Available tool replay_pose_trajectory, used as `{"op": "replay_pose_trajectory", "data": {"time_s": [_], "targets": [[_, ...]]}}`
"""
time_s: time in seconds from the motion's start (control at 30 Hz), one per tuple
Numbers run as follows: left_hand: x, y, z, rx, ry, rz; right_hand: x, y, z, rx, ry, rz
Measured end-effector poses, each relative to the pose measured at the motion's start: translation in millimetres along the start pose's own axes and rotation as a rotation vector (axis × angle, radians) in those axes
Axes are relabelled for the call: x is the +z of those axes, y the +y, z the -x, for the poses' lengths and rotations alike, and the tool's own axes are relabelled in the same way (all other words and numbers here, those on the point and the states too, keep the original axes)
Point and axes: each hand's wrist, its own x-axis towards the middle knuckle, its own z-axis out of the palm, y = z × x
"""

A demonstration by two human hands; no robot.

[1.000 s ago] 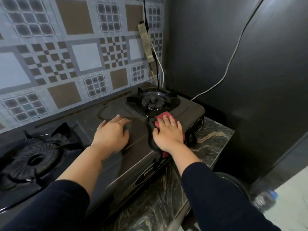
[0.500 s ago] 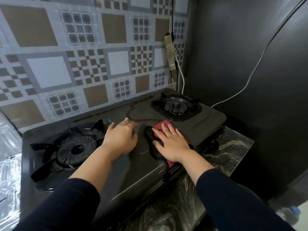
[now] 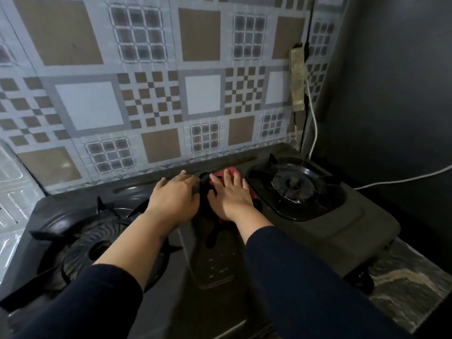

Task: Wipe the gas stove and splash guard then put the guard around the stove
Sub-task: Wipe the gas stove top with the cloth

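A person in dark long sleeves is leaning over a black two-burner gas stove (image 3: 318, 231) that is sitting on a dark marbled countertop (image 3: 406, 287) against a wall covered in a grey-and-brown checked pattern (image 3: 151, 94). At the far left edge, an embossed silvery foil panel (image 3: 12, 192) is standing beside the stove; whether it is the splash guard cannot be told. The left burner (image 3: 80, 243), with its black pan support, is lying partly under the left forearm. The left hand (image 3: 175, 199) is resting palm down on the stove's centre strip, fingers loosely spread and gripping nothing. Just beside it, the right hand (image 3: 231, 199) is pressing flat, fingers extended, on a red-and-black cloth (image 3: 221, 178) lying on the stove top near the back edge, between the two burners; the hand is not closed around the cloth. The right burner (image 3: 291, 185) is sitting uncovered just right of the cloth. A white cable (image 3: 315, 126) is hanging down the far right corner, next to a dark side wall (image 3: 391, 94).
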Motion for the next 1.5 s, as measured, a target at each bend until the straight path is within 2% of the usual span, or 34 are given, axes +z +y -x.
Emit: {"op": "replay_pose_trajectory", "data": {"time_s": [0.1, 0.23, 0.37, 0.7, 1.07, 1.33, 1.5], "targets": [[-1, 0, -14, -0.019, 0.027, -0.007, -5, -6, -26, 0.004, -0.039, -0.006], [-3, -4, -29, -0.017, 0.023, -0.003, -21, 5, -39, -0.049, -0.198, -0.015], [-6, -7, -44, -0.030, 0.003, 0.017, -9, 16, -43, -0.114, -0.060, 0.060], [5, -9, -67, -0.077, -0.014, 0.021, -17, 17, -140, 0.487, 0.017, -0.014], [5, 5, -96, 0.021, -0.036, 0.017, -51, 108, -193, 0.783, -0.069, -0.051], [4, -5, -116, 0.058, -0.011, 0.015, -59, 129, -202, 0.971, -0.003, -0.085], [4, -15, -116, 0.049, 0.007, 0.021, -60, 116, -198, 0.967, -0.032, -0.035]]}}
